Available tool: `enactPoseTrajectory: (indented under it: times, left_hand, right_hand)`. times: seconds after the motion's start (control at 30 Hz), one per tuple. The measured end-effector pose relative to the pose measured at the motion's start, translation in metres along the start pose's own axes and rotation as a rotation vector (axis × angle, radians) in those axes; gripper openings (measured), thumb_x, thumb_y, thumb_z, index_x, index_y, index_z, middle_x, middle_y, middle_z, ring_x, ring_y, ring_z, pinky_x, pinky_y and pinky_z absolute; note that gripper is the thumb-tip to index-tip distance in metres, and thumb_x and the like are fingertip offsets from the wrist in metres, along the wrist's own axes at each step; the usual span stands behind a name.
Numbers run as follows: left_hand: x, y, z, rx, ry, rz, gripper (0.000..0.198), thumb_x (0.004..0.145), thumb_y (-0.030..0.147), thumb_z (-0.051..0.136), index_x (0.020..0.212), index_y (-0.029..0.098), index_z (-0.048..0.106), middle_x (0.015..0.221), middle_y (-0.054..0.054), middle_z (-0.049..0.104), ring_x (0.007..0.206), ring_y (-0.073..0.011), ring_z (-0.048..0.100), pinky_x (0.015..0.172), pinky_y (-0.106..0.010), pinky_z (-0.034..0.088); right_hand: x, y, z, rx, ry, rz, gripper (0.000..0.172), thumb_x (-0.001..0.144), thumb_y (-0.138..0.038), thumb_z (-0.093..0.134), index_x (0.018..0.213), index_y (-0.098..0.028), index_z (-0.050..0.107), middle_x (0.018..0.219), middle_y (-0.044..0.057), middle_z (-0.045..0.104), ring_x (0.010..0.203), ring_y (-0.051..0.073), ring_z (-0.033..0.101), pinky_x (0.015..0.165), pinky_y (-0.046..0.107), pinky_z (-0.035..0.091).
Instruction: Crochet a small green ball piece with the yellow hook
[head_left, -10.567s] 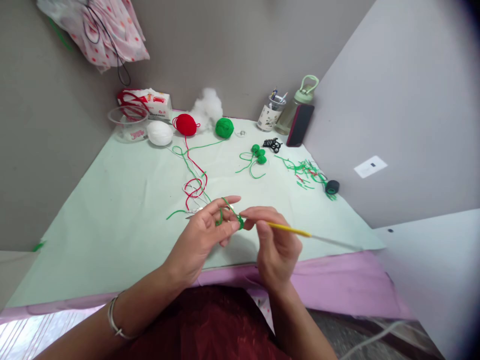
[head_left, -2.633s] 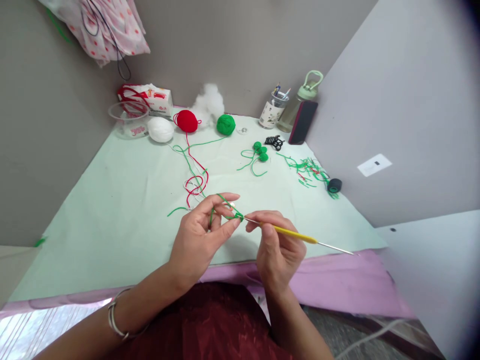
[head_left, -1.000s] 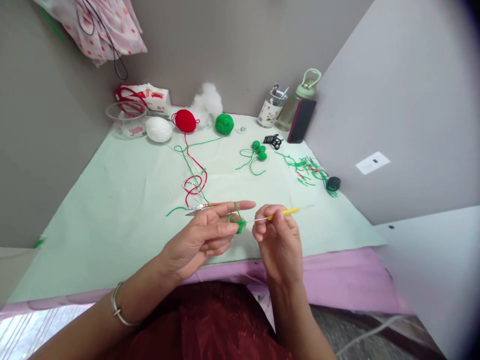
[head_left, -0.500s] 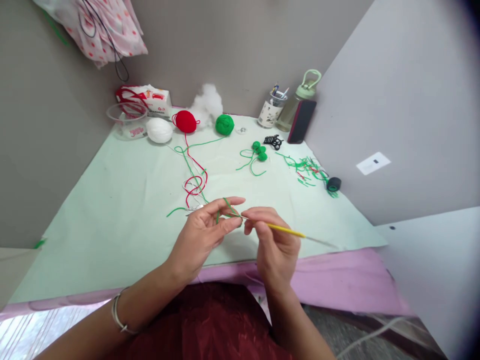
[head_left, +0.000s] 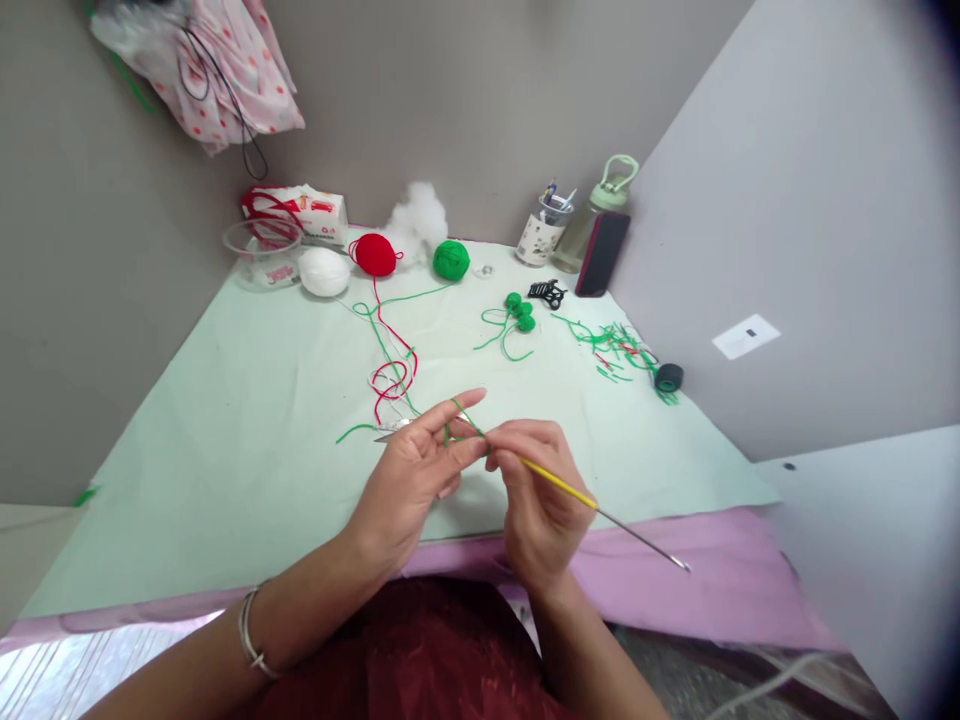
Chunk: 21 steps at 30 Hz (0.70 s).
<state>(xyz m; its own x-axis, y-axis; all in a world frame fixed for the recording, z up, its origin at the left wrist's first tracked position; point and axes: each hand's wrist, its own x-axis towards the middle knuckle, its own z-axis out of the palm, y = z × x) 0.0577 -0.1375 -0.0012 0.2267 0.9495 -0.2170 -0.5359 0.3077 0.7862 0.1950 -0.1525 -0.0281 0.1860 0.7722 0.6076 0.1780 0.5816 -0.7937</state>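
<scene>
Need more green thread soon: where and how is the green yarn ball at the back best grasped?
Take the green yarn ball around its round middle, coming from above and the front: white stuffing sits close behind, and its strand trails front-left, so probably lift gently.

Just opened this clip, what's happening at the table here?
A person is crocheting. Their left hand has green yarn looped over its fingers, while the right hand grips a yellow-handled crochet hook with its tip at that yarn. A green strand runs across the pale green cloth from the green ball, which sits near a red ball and a white ball. Small green crocheted pieces lie farther back.
</scene>
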Motion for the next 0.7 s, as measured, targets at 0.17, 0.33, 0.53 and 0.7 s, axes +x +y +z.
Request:
enactPoseTrajectory:
  times: [0.17, 0.33, 0.53, 0.7]
  left_hand:
    - [-0.003, 0.005, 0.001, -0.074, -0.059, -0.119, 0.046, 0.078, 0.024, 0.094, 0.122, 0.021, 0.083, 0.085, 0.003, 0.061, 0.051, 0.0011, 0.032, 0.045, -0.015, 0.027]
    - [-0.002, 0.007, -0.002, -0.028, -0.054, -0.114, 0.045, 0.077, 0.026, 0.095, 0.121, 0.023, 0.083, 0.087, 0.003, 0.059, 0.052, 0.0007, 0.034, 0.046, -0.015, 0.028]
    - [-0.003, -0.002, 0.000, 0.100, 0.009, 0.016, 0.050, 0.078, 0.026, 0.095, 0.126, 0.027, 0.082, 0.075, 0.004, 0.059, 0.062, -0.0056, 0.044, 0.056, -0.016, 0.036]
    - [-0.002, -0.004, 0.001, 0.017, -0.041, -0.092, 0.045, 0.077, 0.027, 0.093, 0.120, 0.021, 0.084, 0.072, 0.005, 0.053, 0.057, -0.0041, 0.034, 0.053, -0.018, 0.031]
  right_hand:
    - [0.002, 0.008, -0.003, 0.224, 0.005, 0.205, 0.017, 0.103, -0.024, 0.066, 0.103, -0.029, 0.082, 0.089, 0.000, 0.073, 0.067, 0.012, 0.066, 0.066, 0.029, 0.054]
    - [0.002, 0.007, -0.008, 0.301, 0.046, 0.264, 0.016, 0.103, -0.028, 0.066, 0.102, -0.028, 0.082, 0.088, 0.000, 0.074, 0.068, 0.013, 0.070, 0.067, 0.029, 0.055]
    - [0.003, 0.002, 0.000, 0.160, 0.045, 0.101, 0.018, 0.101, -0.022, 0.068, 0.102, -0.030, 0.084, 0.088, 0.001, 0.077, 0.080, 0.015, 0.071, 0.073, 0.028, 0.058]
    - [0.007, 0.009, 0.004, 0.212, 0.102, 0.205, 0.014, 0.099, -0.026, 0.072, 0.095, -0.030, 0.085, 0.084, 0.000, 0.076, 0.074, 0.013, 0.070, 0.070, 0.026, 0.058]
